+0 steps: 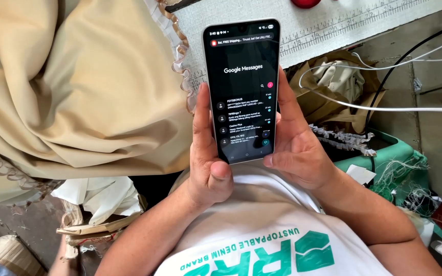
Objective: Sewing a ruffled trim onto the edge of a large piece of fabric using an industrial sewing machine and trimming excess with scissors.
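At the centre of the head view, a smartphone (pixel 242 92) is held upright in both bare hands, its dark screen lit with a list of messages. The left hand (pixel 208 163) is closed around the phone's left edge and lower corner, fingers laid up along the side and the thumb folded at about 6 o'clock beneath the screen. The right hand (pixel 295 148) is wrapped around the right edge, its thumb pressed against the lower right corner. A white shirt with green lettering (pixel 262 240) is seen at 6 o'clock. Beige fabric (pixel 78 76) with a ruffled trim is heaped from 9 to 11 o'clock. A pale table edge marked with a ruler scale (pixel 333 25) is seen at 1 o'clock, with white cables (pixel 384 108) trailed at 3 o'clock above a green bin (pixel 400 153).
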